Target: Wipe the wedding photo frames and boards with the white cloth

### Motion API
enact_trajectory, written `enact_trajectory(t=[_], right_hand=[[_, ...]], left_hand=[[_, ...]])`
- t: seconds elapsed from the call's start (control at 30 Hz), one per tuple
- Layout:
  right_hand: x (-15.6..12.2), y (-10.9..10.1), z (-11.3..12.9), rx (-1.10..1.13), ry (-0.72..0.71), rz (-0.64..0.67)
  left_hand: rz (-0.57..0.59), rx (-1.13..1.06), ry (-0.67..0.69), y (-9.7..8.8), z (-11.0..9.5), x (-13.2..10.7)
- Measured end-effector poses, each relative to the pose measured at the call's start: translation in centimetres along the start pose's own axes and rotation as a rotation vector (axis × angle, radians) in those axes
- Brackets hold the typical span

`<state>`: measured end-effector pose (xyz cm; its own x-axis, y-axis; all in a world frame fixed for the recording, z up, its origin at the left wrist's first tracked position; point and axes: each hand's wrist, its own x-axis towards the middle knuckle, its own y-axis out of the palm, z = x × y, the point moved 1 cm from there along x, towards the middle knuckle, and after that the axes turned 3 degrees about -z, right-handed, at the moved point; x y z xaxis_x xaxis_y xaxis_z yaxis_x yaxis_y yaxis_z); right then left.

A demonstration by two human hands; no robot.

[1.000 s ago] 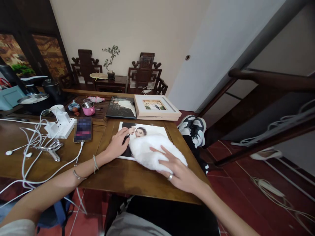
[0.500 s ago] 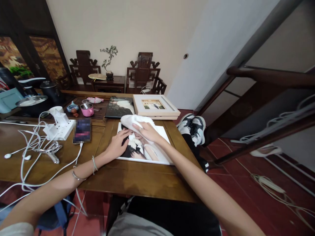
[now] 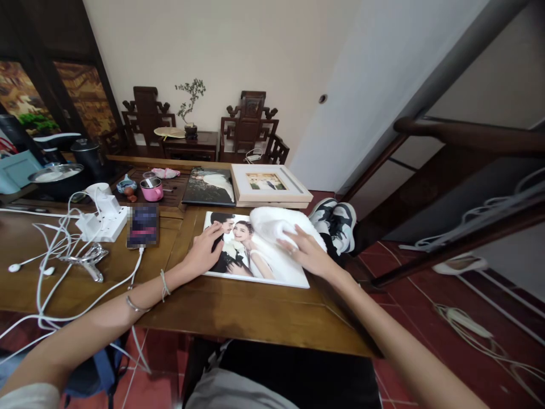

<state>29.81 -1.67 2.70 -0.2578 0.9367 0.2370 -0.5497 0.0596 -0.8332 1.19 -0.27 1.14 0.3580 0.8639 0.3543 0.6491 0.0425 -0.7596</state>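
Note:
A white-edged photo panel (image 3: 259, 267) showing a couple lies flat on the wooden table near its right end. My left hand (image 3: 206, 250) rests on the panel's left side, fingers stretched out and holding nothing. Over the panel's right part, my right hand (image 3: 307, 250) grips a fluffy white cloth (image 3: 272, 218), which is bunched under the fingers and spreads past the panel's right edge. The cloth covers the upper right corner of the picture. Bracelets circle my left wrist and forearm.
Behind the panel lie a dark photo panel (image 3: 209, 186) and stacked cream picture frames (image 3: 272, 184). To the left are a phone (image 3: 143, 226), a white power strip (image 3: 108, 221) with tangled cables, a pink cup (image 3: 152, 190) and a pot (image 3: 57, 179). Sneakers (image 3: 334, 218) show beyond the right edge.
My right hand has slid the white cloth rightward across the panel, uncovering the couple's faces. My left hand has stayed in place.

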Motion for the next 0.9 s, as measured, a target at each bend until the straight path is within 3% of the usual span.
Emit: enact_trajectory(t=[0.2, 0.3, 0.4, 0.53, 0.67, 0.77, 0.9], right_hand=[[-9.2, -0.6, 4.7, -0.132, -0.304, 0.102], [-10.6, -0.8, 5.6, -0.118, -0.369, 0.153], [-8.2, -0.5, 4.1, -0.106, -0.311, 0.161], [-1.7, 0.2, 1.2, -0.151, -0.077, 0.081], [3.4, 0.0, 0.4, -0.175, -0.053, 0.038], [3.9, -0.4, 1.1, -0.175, -0.08, 0.038], [-0.1, -0.6, 2.6, -0.188, -0.171, 0.061]], left_hand=[[0.033, 0.043, -0.054, 0.2, 0.0, -0.2], [0.053, 0.059, -0.069, 0.2, -0.1, -0.2], [0.079, 0.074, -0.08, -0.1, -0.3, -0.2], [0.107, 0.087, -0.07, -0.4, -0.6, -0.2], [0.088, 0.08, -0.057, -0.4, -0.5, -0.2], [0.069, 0.07, -0.056, -0.2, -0.2, -0.3], [0.057, 0.067, -0.084, 0.1, 0.0, -0.3]])
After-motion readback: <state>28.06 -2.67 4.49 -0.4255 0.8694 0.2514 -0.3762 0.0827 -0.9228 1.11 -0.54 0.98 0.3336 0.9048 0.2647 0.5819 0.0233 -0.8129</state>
